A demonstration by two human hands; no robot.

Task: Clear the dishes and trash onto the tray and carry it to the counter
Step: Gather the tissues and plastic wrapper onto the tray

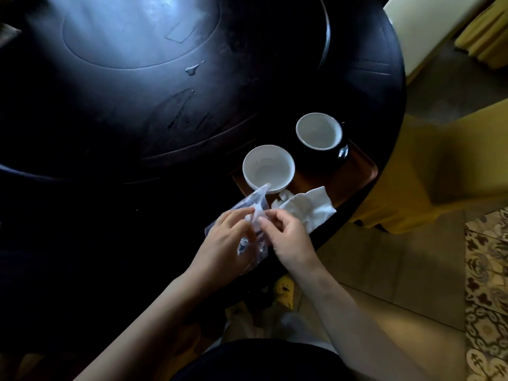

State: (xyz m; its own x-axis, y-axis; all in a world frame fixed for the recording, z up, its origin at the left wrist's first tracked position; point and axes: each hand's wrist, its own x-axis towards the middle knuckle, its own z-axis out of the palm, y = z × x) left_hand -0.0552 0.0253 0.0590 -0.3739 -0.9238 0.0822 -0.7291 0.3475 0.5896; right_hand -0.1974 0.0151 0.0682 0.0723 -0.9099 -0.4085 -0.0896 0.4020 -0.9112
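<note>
A brown wooden tray [357, 171] rests at the right edge of the dark round table [110, 133]. On it stand a white bowl [268, 169] and a black cup with a white inside [320, 133]. Crumpled white napkins [305, 207] lie on the tray's near side. A clear plastic wrapper [251, 202] is pinched between both hands just left of the napkins. My left hand [225, 243] grips its lower part, and my right hand [286, 237] holds its middle with thumb and fingers.
A small puddle of water [193, 68] sits near the table's middle, beside a raised round turntable [137, 37]. Chairs with yellow covers [426, 166] stand to the right of the table. A patterned rug [486, 284] lies on the tiled floor at the far right.
</note>
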